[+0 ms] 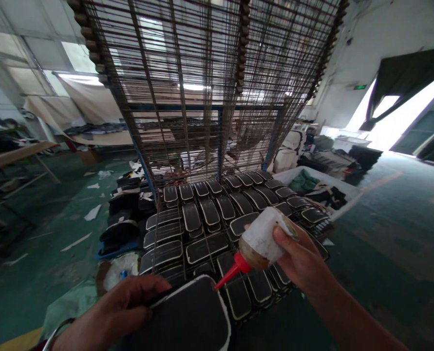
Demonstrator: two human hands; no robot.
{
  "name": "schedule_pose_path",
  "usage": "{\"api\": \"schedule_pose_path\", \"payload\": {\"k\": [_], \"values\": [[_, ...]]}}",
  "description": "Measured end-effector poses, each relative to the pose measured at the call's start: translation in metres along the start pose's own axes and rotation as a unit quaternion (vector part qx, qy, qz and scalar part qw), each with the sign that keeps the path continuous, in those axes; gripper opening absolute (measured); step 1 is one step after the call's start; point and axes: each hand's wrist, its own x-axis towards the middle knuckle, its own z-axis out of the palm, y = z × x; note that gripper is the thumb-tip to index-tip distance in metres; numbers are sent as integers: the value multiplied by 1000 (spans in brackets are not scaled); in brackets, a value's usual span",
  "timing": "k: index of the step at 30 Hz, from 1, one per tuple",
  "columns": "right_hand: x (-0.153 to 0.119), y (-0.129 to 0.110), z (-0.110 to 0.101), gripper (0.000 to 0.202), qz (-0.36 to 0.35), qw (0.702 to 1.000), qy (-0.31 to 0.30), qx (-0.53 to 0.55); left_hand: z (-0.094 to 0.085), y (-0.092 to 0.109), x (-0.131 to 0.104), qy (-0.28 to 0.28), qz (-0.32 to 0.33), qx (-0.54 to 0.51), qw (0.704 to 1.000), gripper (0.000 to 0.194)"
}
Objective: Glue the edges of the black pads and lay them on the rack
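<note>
Panel (pixel 180 319) clasped in left hand (pixel 110 309), bottle (pixel 262 239) in right hand (pixel 302 258); nozzle (pixel 230 275) at edge (pixel 225 312), floor (pixel 406 214) space right

Daylight burns out white at the doorway (pixel 399 117) on the right and enters more softly through the rear windows (pixel 78 56), leaving the wire rack (pixel 240 53) backlit. The green floor (pixel 395 234) is dim, the foreground black panel (pixel 182 317) darker. Wide-angle distortion splays the rack; blur softens the left-hand table (pixel 23 152).
</note>
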Motion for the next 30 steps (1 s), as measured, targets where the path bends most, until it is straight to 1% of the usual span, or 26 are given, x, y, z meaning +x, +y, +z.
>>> {"api": "schedule_pose_path", "payload": {"k": [5,9,12,14,17,19,23,25,28,30], "values": [[-3,2,-2,30,6,1000,-10,9,-6,-3,-1,-20,7,-21,1000,28],[-5,5,-3,30,6,1000,-7,14,-7,-4,-1,0,15,-42,999,29],[-7,5,-3,30,6,1000,-3,15,-9,-6,-1,-3,16,-74,997,30],[-8,5,-3,31,4,1000,7,18,-10,-7,-1,-7,12,-86,996,30],[-8,6,-3,32,5,999,24,22,-11,-10,0,7,19,-111,994,29],[-8,7,-3,33,8,999,43,21,-12,-14,0,21,23,-138,990,28],[-5,13,-3,40,0,992,127,22,-12,-24,-1,56,14,-179,982,30],[-2,18,-3,42,-4,987,156,28,-11,-26,0,57,14,-197,979,29],[0,25,-2,37,-13,984,172,45,-7,-27,2,43,19,-232,972,27],[1,28,-1,32,-20,982,182,54,-3,-26,2,55,18,-251,966,26]]}}
